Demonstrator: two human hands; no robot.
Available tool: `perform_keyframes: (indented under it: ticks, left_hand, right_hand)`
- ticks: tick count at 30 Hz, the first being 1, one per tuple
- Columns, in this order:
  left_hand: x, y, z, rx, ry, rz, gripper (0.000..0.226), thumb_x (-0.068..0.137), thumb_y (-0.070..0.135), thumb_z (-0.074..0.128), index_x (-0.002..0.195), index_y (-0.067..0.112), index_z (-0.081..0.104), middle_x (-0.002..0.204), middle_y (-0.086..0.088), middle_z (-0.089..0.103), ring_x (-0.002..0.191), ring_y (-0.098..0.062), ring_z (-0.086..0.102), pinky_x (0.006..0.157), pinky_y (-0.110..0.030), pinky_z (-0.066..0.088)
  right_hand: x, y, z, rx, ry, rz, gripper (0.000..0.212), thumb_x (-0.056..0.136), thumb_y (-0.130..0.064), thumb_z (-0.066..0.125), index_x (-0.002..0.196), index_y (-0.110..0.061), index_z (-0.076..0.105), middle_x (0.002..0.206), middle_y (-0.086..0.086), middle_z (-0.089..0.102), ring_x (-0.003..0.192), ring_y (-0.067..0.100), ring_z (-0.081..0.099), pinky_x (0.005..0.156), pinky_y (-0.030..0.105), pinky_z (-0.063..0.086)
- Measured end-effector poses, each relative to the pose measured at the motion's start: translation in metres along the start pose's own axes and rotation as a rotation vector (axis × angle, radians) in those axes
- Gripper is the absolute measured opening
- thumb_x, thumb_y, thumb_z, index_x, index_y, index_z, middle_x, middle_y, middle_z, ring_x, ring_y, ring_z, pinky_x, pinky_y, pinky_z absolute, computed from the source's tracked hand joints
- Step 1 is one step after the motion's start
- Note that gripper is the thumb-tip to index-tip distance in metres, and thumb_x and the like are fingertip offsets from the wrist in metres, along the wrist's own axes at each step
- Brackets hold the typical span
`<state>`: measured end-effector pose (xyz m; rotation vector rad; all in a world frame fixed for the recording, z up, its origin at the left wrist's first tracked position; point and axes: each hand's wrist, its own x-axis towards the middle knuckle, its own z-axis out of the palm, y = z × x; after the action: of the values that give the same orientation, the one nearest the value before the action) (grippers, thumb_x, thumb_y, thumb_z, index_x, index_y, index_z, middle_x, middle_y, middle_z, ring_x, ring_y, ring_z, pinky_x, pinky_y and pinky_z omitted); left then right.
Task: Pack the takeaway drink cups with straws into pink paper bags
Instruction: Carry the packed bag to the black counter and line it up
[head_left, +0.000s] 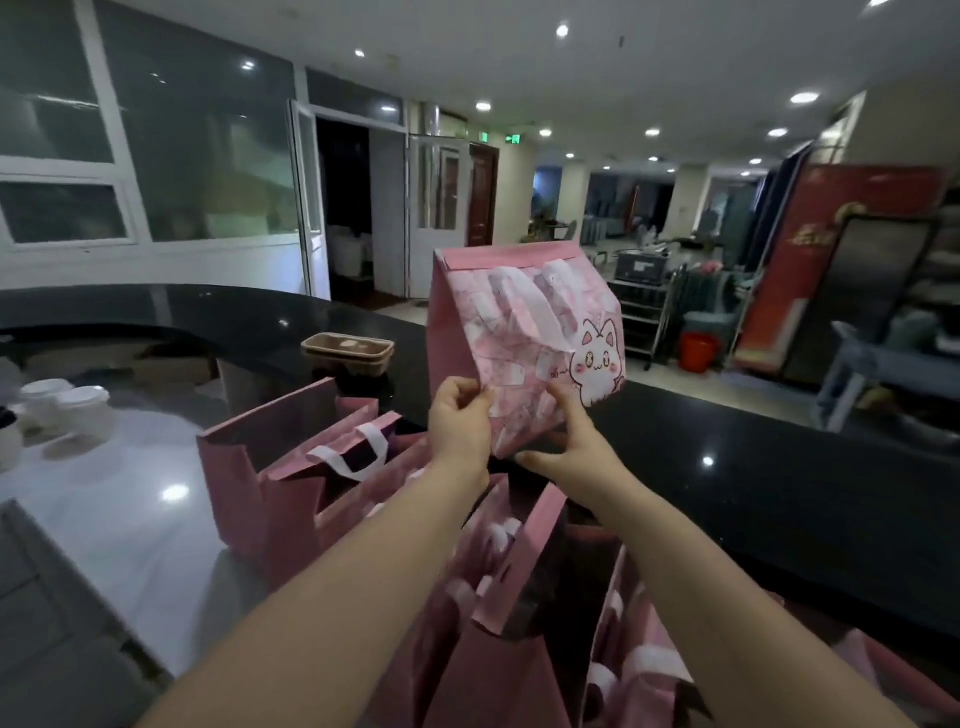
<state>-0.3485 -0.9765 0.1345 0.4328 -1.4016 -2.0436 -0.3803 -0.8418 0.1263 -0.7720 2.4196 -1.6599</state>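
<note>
Below the fingers (470, 395), open pink bags (291, 499) are stood on the glossy surface (130, 499). A flattened cat-print pink bag (524, 332) is held aloft, its lower edge pinched by the left hand (460, 421) and right hand (576, 447). Well left of the fingers, white lidded cups (67, 405) are seen, and beyond them, brown trays (348, 353).

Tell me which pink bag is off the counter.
The cat-print bag, held up by left hand and right hand; the other pink bags stand on the counter.
</note>
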Motion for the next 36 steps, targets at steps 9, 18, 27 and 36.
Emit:
perform_keyframes:
  ticks: [9,18,27,36]
  left_hand:
    - [0.062,-0.092,0.083,0.148,-0.102,-0.087,0.013,0.09,0.011,0.066,0.081,0.018,0.06,0.085,0.001,0.065,0.079,-0.017,0.06,0.071,-0.032,0.056]
    - [0.13,-0.1,0.034,0.561,-0.182,0.295,0.023,0.077,0.026,0.079,0.093,0.028,0.063,0.103,0.006,0.062,0.097,-0.007,0.058,0.084,-0.02,0.045]
    - [0.22,-0.109,0.031,0.641,-0.443,0.11,0.022,0.08,0.014,0.073,0.086,0.031,0.06,0.09,0.004,0.071,0.077,-0.011,0.065,0.074,-0.029,0.054]
    - [0.261,-0.105,-0.013,0.635,-0.521,0.233,0.022,0.071,0.024,0.078,0.07,0.027,0.056,0.065,0.014,0.062,0.057,0.001,0.055,0.055,-0.018,0.042]
  right_hand:
    - [0.081,0.089,-0.038,0.137,0.12,0.181,0.094,0.074,-0.011,0.08,0.147,-0.038,0.026,0.149,0.005,0.038,0.113,0.015,0.058,0.084,0.025,0.055]
    - [0.115,0.113,-0.035,0.259,0.28,0.295,0.114,0.068,-0.031,0.087,0.152,-0.035,0.01,0.155,-0.002,0.03,0.136,0.02,0.038,0.11,0.045,0.038]
    - [0.15,0.098,0.013,0.057,0.582,0.329,0.097,0.073,-0.033,0.081,0.148,-0.031,0.019,0.146,0.008,0.035,0.125,0.028,0.048,0.102,0.048,0.046]
    - [0.184,0.087,0.046,-0.383,0.596,0.394,0.027,0.088,-0.029,0.057,0.11,-0.023,0.044,0.092,-0.001,0.062,0.08,0.025,0.061,0.061,0.033,0.045]
